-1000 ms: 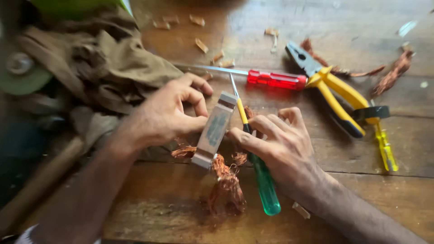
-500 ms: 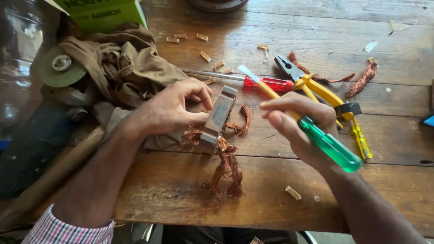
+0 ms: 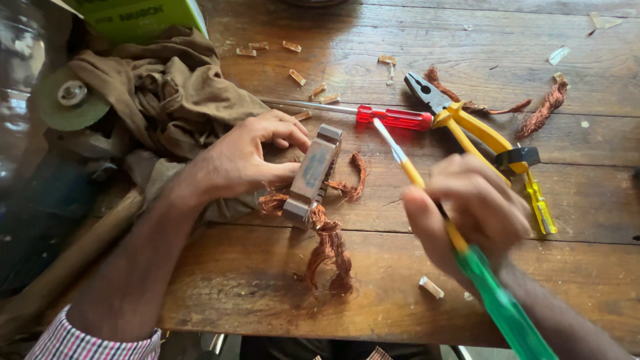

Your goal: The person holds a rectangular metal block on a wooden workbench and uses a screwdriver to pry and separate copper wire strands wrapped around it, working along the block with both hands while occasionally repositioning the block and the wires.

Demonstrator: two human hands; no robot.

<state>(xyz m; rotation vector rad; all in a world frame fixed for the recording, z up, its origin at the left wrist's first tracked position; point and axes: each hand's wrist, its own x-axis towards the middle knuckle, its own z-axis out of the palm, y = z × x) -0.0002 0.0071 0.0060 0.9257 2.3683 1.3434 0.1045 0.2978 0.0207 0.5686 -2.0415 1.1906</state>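
Worn brown wooden plank table (image 3: 400, 40), scuffed and littered with small tan offcuts.

Item 1: left hand (image 3: 243, 160), centre-left, fingers and thumb closed around the upper end of a grey laminated metal block with frayed copper wire windings (image 3: 311, 175). Block lies tilted at table centre, resting on the wood; wire spills out at its 6 o'clock (image 3: 330, 253) and at its 3 o'clock.

Item 2: right hand (image 3: 477, 210), at 4 o'clock of the block, blurred, fist wrapped around a screwdriver with translucent green handle and yellow shaft (image 3: 497, 300). Tip points toward 11 o'clock, near the block but apart from it.

Item 3: red-handled screwdriver (image 3: 393, 117), lying flat at 1 o'clock of the block.

Item 4: yellow-handled combination pliers (image 3: 467, 123), just beside the red handle, jaws toward 11 o'clock.

Item 5: loose copper wire scrap (image 3: 547, 107), at 2 o'clock, well apart.

Item 6: crumpled olive-brown cloth (image 3: 167, 93), at 10 o'clock, under the left hand's far side.

Item 7: green grinding disc (image 3: 67, 100), at 9 o'clock, beside the cloth.

Item 8: green cardboard box (image 3: 133, 13), at 11 o'clock, table edge.
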